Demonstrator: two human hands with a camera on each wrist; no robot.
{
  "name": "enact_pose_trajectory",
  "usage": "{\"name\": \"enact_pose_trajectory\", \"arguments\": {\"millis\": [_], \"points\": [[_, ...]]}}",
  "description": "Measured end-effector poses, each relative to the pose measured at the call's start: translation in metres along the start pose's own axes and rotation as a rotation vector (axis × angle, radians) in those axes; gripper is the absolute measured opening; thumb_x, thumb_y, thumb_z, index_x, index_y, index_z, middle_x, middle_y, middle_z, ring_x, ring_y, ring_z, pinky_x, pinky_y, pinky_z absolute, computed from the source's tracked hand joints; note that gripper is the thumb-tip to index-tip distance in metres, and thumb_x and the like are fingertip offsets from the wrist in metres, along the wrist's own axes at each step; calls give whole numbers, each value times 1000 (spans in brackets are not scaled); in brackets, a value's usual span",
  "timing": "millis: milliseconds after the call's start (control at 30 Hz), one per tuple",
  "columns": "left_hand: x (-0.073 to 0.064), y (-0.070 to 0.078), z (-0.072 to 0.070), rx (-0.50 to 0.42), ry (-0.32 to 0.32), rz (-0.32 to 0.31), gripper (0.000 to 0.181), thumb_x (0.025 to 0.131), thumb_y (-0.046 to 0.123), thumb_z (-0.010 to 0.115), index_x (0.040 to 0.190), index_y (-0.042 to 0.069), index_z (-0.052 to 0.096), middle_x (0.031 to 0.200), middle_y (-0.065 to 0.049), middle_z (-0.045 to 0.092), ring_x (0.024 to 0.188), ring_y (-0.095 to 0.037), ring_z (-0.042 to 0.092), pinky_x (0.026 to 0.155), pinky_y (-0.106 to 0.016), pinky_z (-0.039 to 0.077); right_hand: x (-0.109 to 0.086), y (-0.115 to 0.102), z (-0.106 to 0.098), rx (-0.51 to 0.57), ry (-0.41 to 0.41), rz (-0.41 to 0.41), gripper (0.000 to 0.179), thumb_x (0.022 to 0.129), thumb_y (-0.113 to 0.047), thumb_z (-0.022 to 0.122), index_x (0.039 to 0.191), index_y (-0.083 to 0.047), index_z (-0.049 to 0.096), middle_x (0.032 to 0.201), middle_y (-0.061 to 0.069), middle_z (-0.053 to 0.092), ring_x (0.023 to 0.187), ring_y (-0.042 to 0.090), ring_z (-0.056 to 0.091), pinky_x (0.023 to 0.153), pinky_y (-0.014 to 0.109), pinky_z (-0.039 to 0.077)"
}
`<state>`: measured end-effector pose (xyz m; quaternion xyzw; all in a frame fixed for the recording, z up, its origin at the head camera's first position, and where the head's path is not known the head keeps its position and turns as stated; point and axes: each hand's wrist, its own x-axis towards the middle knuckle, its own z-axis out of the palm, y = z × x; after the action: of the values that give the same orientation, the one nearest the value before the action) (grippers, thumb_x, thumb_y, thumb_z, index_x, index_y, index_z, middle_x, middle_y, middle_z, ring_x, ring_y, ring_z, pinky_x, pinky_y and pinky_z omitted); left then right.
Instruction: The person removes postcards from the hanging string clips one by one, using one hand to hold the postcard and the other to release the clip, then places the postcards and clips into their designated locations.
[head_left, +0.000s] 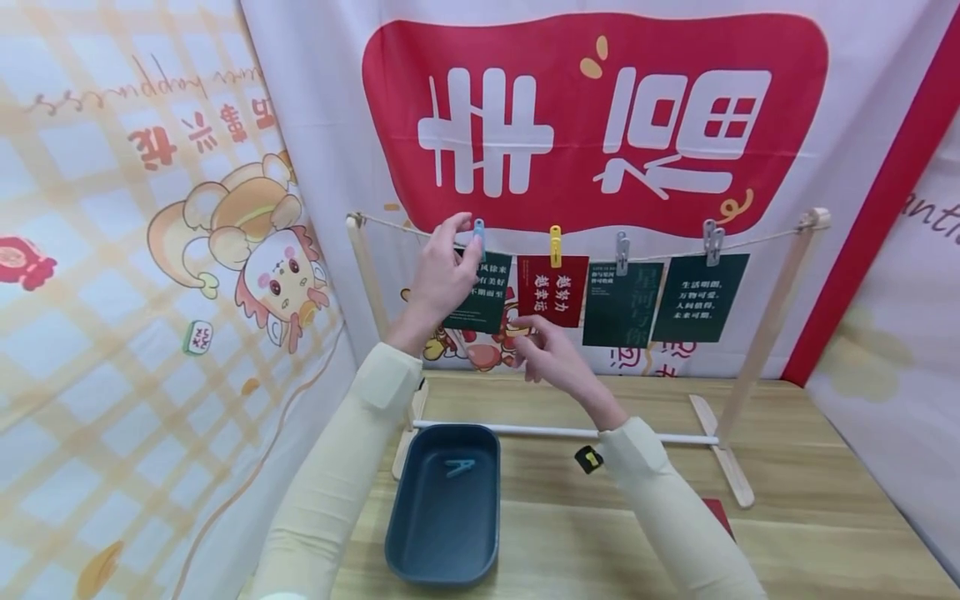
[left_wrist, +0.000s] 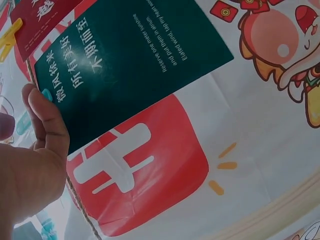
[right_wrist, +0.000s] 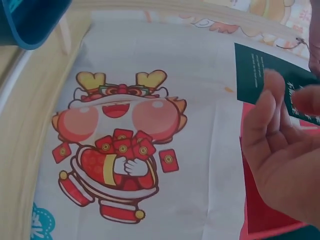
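Note:
My left hand (head_left: 450,271) is at the leftmost dark green card (head_left: 480,292), beside the blue clothespin (head_left: 479,237) on its top edge. In the left wrist view, thumb and fingers stand apart around the clothespin's handle end (left_wrist: 23,123); whether a fingertip touches it is hard to tell. My right hand (head_left: 555,354), its fingers loosely bent and holding nothing, hovers below the red card (head_left: 553,290), which hangs from a yellow clothespin (head_left: 556,247). Two more green cards (head_left: 621,304) hang to the right on grey clothespins (head_left: 622,253).
The cord (head_left: 765,239) runs between the wooden posts (head_left: 776,304) of a stand with a white crossbar (head_left: 525,430). A dark blue tray (head_left: 442,550) on the table holds a blue clothespin (head_left: 459,467). A small black-and-yellow object (head_left: 588,459) lies by the right sleeve.

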<state>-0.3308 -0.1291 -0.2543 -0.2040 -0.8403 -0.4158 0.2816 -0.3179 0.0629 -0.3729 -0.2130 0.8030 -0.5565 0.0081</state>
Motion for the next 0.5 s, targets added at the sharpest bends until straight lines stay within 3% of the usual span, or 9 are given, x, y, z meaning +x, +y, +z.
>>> {"name": "enact_pose_trajectory", "arguments": {"millis": [267,500], "points": [[11,6,2,-43,-98,-73,55,100,37,53,149,19,38,139,-7,54,77,-19,67,72,-28,59,17,-5,12,-4,161,-15,41,100,-27,50,138,-12,50,81,13,68,59,28,63,54,28,54],[10,11,2,-56,-115,-118,53,99,40,54,146,20,41,128,-5,59,69,-20,65,73,-28,58,27,-10,22,117,127,41,42,100,-26,52,140,-14,48,83,14,69,67,42,64,55,25,55]]}}
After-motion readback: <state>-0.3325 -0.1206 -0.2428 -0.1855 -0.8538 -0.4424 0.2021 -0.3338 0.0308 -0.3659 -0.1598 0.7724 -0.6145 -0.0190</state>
